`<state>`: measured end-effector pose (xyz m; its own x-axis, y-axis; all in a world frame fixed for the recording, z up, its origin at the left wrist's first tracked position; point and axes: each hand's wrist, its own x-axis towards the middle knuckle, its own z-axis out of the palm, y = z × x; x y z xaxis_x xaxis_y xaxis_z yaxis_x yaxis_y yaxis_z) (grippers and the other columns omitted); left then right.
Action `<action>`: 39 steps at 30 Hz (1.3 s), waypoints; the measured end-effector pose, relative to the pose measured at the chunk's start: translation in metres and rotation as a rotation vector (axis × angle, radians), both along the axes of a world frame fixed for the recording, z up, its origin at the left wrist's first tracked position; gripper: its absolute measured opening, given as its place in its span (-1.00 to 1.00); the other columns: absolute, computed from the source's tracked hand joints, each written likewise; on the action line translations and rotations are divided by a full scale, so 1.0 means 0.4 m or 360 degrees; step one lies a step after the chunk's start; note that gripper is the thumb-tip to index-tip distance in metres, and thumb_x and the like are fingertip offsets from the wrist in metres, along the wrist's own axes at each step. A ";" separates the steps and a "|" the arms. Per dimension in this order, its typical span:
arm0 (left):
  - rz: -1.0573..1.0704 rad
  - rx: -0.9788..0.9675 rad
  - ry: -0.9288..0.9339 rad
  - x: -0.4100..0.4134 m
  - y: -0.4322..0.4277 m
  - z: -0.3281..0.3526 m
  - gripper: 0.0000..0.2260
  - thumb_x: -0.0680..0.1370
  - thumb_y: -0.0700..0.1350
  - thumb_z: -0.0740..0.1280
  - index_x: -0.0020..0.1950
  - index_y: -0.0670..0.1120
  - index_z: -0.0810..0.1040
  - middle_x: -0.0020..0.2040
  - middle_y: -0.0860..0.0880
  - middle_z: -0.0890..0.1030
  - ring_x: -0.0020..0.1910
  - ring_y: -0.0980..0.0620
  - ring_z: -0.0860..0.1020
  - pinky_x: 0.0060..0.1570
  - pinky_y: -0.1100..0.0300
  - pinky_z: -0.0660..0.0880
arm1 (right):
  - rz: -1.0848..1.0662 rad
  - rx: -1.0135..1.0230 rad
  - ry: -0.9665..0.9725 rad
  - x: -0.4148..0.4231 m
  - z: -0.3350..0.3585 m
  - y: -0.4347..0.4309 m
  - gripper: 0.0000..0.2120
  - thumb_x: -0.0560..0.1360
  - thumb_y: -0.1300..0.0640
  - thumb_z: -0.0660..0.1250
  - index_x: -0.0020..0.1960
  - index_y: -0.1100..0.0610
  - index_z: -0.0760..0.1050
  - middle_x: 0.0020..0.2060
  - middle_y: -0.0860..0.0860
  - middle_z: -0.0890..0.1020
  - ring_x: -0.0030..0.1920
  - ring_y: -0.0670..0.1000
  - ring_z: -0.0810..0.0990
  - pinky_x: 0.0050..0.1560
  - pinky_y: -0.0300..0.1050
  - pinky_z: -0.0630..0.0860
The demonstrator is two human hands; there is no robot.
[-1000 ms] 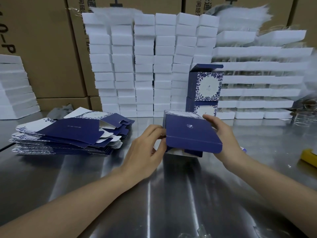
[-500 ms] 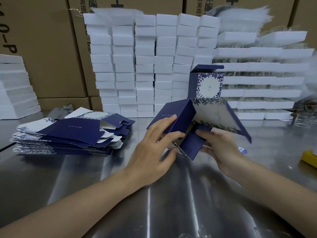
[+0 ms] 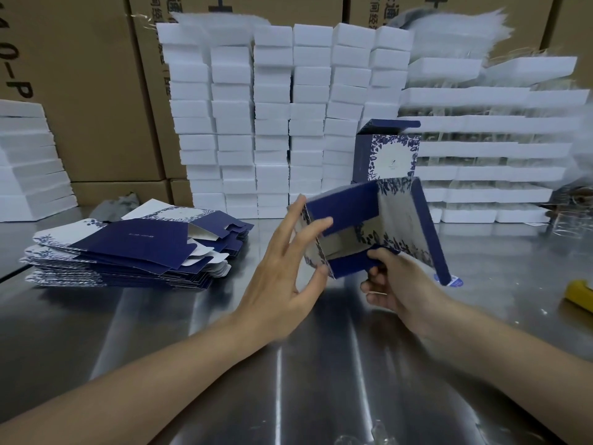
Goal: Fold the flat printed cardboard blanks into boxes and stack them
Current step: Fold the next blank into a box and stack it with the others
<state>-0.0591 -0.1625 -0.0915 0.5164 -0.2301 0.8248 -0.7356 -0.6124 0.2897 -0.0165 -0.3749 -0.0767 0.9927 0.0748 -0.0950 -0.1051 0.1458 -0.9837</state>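
Half-folded box [image 3: 346, 203] gripped by right hand [image 3: 396, 285], fingers [image 3: 382, 255] partly hidden; left hand [image 3: 282, 274] fingers [image 3: 316, 225] straight, seemingly pressing flap [image 3: 316, 252].

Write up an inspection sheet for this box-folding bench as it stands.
Surface: shiny metal table, streaked with glare.
Job's things: half-folded box held above the table, its end flaps not yet closed; pile of flat blanks at left; finished box upright behind, top flap raised.
Clutter: grey rag at back left; yellow thing cut off at the right edge; small blue and white disc by the held box's corner.
Grippers: left hand, fingers straight, presses a blue flap; right hand grips the lower flap.
Cables: nothing seen.
Surroundings: white foam blocks stacked in columns; brown cartons behind.
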 end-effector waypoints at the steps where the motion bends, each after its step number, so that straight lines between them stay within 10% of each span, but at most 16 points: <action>1: -0.0034 -0.0035 0.0029 0.001 -0.001 -0.003 -0.33 0.65 -0.12 0.39 0.67 0.21 0.18 0.74 0.14 -0.02 0.70 0.09 0.10 0.49 0.07 0.37 | -0.0017 0.0019 0.0002 0.003 -0.002 0.000 -0.73 0.69 0.03 0.28 -0.16 0.11 0.48 -0.48 -0.01 0.45 -0.48 -0.01 0.56 -0.40 -0.13 0.50; 5: -0.0102 -0.0205 0.0441 0.000 -0.007 -0.012 -0.28 0.67 0.13 0.36 0.70 0.30 -0.02 0.66 0.33 0.16 0.60 0.26 0.25 0.33 0.10 0.52 | 0.0075 0.0132 -0.0001 0.002 -0.004 -0.003 -0.63 0.69 -0.06 0.30 -0.23 0.10 0.47 -0.46 -0.01 0.43 -0.45 -0.05 0.56 -0.36 -0.15 0.51; 12: 0.0051 -0.0215 0.0802 0.022 0.003 -0.012 -0.31 0.59 0.41 0.18 0.66 0.15 0.25 0.54 0.21 0.45 0.45 0.19 0.46 0.17 0.10 0.57 | 0.0175 0.0111 -0.0223 -0.003 -0.027 0.019 -0.60 0.58 -0.17 0.45 -0.27 0.10 0.58 -0.40 0.01 0.52 -0.42 -0.02 0.58 -0.44 -0.18 0.49; 15: 0.0191 -0.0163 0.0924 0.024 0.006 -0.020 -0.64 0.63 0.43 0.14 0.24 0.29 0.53 0.18 0.31 0.64 0.10 0.30 0.55 0.08 0.30 0.45 | 0.0278 0.0051 -0.0230 -0.006 -0.027 0.021 -0.58 0.43 -0.31 0.55 -0.32 0.03 0.66 -0.37 0.02 0.54 -0.38 0.00 0.61 -0.41 -0.16 0.52; 18: 0.0293 -0.0070 0.0997 0.030 0.004 -0.024 -0.44 0.63 0.45 0.07 -0.26 0.03 0.44 -0.37 0.18 0.56 -0.33 0.24 0.47 -0.28 0.32 0.33 | 0.0314 0.0044 -0.0262 -0.005 -0.026 0.020 -0.55 0.26 -0.37 0.62 -0.30 0.02 0.68 -0.36 0.03 0.57 -0.37 0.01 0.62 -0.43 -0.15 0.51; 23: 0.0186 0.0008 0.1019 0.021 -0.004 -0.022 -0.32 0.54 0.54 -0.07 -0.41 -0.01 0.29 -0.52 0.05 0.37 -0.42 0.08 0.37 -0.29 0.16 0.37 | 0.0391 -0.0014 -0.0306 -0.020 -0.020 0.034 -0.56 0.33 -0.36 0.57 -0.31 0.03 0.67 -0.37 0.05 0.56 -0.37 0.00 0.60 -0.42 -0.17 0.50; 35: 0.0059 0.0045 0.1062 0.008 -0.008 -0.014 -0.29 0.70 0.33 -0.17 -0.11 -0.23 0.43 -0.51 0.04 0.32 -0.44 0.09 0.30 -0.30 0.30 0.31 | 0.0496 -0.0090 -0.0341 -0.048 -0.016 0.042 -0.64 0.60 -0.10 0.40 -0.28 0.07 0.69 -0.38 0.03 0.57 -0.37 -0.03 0.60 -0.41 -0.23 0.49; 39: 0.0029 -0.0033 0.1140 0.011 -0.006 -0.020 -0.29 0.65 0.43 -0.16 0.06 -0.02 0.61 -0.49 0.08 0.40 -0.41 0.14 0.39 -0.26 0.32 0.34 | 0.0501 -0.0047 -0.0346 -0.044 -0.015 0.046 -0.68 0.48 -0.14 0.46 -0.29 0.08 0.70 -0.40 0.04 0.58 -0.38 -0.03 0.60 -0.42 -0.23 0.48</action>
<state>-0.0545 -0.1648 -0.0996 0.9363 -0.2042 0.2858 -0.3500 -0.6119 0.7092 -0.0342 -0.3567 -0.0827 0.9188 0.3794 0.1088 0.0716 0.1107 -0.9913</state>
